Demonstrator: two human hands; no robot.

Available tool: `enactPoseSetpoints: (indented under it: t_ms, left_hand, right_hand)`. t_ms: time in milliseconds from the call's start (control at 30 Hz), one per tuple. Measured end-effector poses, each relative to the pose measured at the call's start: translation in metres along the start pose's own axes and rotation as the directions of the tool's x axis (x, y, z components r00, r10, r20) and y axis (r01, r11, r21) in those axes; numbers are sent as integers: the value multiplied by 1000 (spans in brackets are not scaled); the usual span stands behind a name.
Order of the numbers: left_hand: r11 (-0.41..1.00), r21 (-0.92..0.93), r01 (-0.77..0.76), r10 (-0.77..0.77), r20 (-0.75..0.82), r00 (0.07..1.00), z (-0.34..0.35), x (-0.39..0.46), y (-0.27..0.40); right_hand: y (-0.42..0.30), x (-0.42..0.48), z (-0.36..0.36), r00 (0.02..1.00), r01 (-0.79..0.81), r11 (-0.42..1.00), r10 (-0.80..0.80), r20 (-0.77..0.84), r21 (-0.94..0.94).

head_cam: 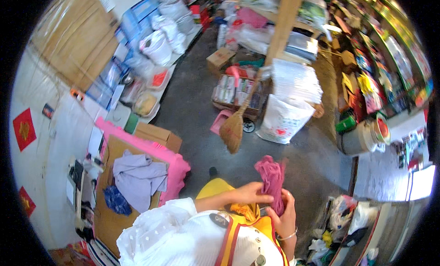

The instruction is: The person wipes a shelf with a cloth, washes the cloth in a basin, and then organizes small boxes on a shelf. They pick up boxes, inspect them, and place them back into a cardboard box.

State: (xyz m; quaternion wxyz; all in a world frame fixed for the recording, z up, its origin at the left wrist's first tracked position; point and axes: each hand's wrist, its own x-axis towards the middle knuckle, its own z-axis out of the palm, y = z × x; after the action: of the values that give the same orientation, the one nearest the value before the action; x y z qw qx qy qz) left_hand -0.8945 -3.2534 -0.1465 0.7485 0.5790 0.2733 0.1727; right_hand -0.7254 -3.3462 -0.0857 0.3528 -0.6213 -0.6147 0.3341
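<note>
A bunched pinkish-red cloth (271,180) is held up in front of my body, between both hands. My left hand (252,193) grips its left side, fingers pointing right. Around its lower right side my right hand (285,211) is closed, a bracelet on the wrist. Beneath the hands hangs yellow fabric with dark markings (242,211), against my white top and yellow-and-red straps. To the left, a lavender garment (139,176) and a dark blue cloth (117,200) lie on a brown tabletop with a pink cover along its edge.
A straw broom (232,128) stands ahead, by a pink dustpan (221,121) and a box of packets (237,90). Right of it are a white woven sack (285,119) and a wooden post (284,25). A cardboard box (158,135) adjoins the table. Stocked shelves line the right.
</note>
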Motion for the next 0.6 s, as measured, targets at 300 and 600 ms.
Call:
enactPoseSetpoints:
  t_ms: [300, 600]
  left_hand:
    - [859, -430, -278, 74, -434, 898, -185, -94, 5]
    - [743, -520, -421, -36, -660, 751, -339, -98, 15]
  right_hand:
    - [-75, 184, 145, 901, 132, 988, -155, 406, 84]
    - [-127, 359, 236, 750, 311, 934, -356, 557, 177]
